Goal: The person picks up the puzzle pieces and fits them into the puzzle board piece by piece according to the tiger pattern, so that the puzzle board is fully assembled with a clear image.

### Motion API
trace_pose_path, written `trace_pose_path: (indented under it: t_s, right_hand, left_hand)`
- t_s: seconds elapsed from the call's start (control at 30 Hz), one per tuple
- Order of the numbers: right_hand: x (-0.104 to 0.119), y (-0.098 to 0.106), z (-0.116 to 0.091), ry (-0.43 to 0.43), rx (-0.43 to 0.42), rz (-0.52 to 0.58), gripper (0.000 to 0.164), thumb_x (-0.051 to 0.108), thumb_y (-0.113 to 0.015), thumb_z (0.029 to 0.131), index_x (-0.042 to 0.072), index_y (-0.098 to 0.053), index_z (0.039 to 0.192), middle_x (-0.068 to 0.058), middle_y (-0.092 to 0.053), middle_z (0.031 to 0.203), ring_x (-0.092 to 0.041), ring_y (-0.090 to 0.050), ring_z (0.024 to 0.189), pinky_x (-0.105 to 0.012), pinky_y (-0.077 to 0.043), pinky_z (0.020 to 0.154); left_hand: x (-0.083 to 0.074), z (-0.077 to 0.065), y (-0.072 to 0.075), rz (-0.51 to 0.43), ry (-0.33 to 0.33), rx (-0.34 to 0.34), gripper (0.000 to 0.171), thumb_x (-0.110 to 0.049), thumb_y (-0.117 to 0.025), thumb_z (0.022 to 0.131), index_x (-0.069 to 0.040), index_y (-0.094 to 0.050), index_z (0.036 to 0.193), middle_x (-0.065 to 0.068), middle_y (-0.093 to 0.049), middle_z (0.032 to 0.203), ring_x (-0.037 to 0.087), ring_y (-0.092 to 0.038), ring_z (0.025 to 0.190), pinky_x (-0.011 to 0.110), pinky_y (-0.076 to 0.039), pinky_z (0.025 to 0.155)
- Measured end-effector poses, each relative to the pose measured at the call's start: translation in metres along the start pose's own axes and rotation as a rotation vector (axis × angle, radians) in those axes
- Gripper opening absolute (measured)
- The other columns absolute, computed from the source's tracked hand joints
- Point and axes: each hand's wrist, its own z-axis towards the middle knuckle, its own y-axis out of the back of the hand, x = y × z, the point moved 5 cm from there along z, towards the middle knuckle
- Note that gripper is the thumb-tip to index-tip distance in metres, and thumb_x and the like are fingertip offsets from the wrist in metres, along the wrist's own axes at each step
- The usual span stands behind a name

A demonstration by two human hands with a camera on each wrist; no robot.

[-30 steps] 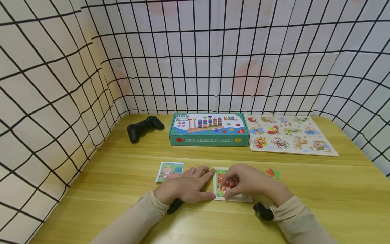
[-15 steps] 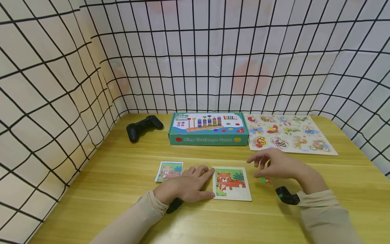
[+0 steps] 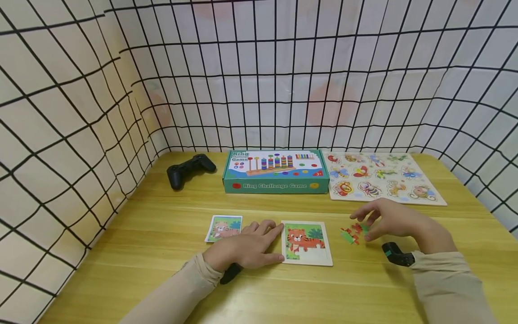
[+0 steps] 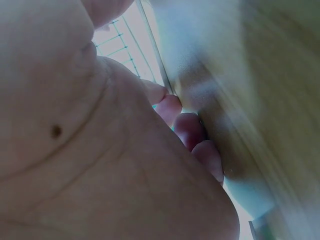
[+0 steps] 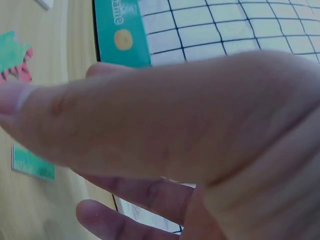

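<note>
A tiger puzzle board (image 3: 307,256) lies in the middle of the table, its upper part and lower left filled and its lower right bare. My left hand (image 3: 247,247) rests on the table, fingers and thumb spread, with the index fingertip and thumb tip at the board's left edge. To the right of the board, my right hand (image 3: 396,220) hovers over loose puzzle pieces (image 3: 351,235), thumb and index finger apart around them. The right wrist view shows a green and red piece (image 5: 12,55) beyond the thumb tip. The left wrist view is mostly palm (image 4: 115,150).
A tiger picture card (image 3: 225,228) lies left of the left hand. Farther back are a black game controller (image 3: 191,170), a green Ring Challenge Game box (image 3: 277,185) and a wooden insect puzzle board (image 3: 382,177). A black wire grid (image 3: 279,90) encloses the back and sides.
My right hand has lifted off the puzzle board and moved right to the loose pieces, uncovering the tiger picture. The left hand has stayed at the board's edge.
</note>
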Motion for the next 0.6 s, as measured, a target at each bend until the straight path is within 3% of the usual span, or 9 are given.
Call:
trace_pose_path:
  t_s: [0.27, 0.43, 0.6]
  right_hand:
    - [-0.016, 0.000, 0.001, -0.087, 0.007, 0.003, 0.053, 0.009, -0.088, 0.075, 0.000, -0.069, 0.123, -0.017, -0.065, 0.124, -0.033, -0.061, 0.105, -0.042, -0.053, 0.083]
    - [-0.021, -0.002, 0.001, -0.085, -0.010, -0.030, 0.051, 0.010, -0.087, 0.076, 0.000, -0.069, 0.123, -0.018, -0.066, 0.124, -0.036, -0.060, 0.107, -0.048, -0.052, 0.087]
    - [-0.023, -0.003, 0.004, -0.083, -0.027, -0.067, 0.048, 0.012, -0.087, 0.077, 0.002, -0.071, 0.122, -0.016, -0.066, 0.123, -0.032, -0.060, 0.104, -0.047, -0.051, 0.086]
  left_hand:
    - [0.000, 0.000, -0.001, -0.001, 0.004, 0.002, 0.082, -0.064, -0.046, 0.099, -0.023, -0.016, 0.164, -0.003, -0.025, 0.155, 0.022, -0.034, 0.129, 0.040, -0.030, 0.108]
    - [0.000, 0.000, 0.000, 0.000, -0.001, 0.004, 0.082, -0.064, -0.046, 0.099, -0.023, -0.016, 0.164, -0.003, -0.025, 0.155, 0.023, -0.034, 0.129, 0.040, -0.030, 0.109]
    - [0.001, 0.000, 0.000, 0.005, -0.004, 0.004, 0.082, -0.064, -0.046, 0.099, -0.023, -0.015, 0.164, -0.002, -0.025, 0.155, 0.022, -0.034, 0.129, 0.040, -0.030, 0.109]
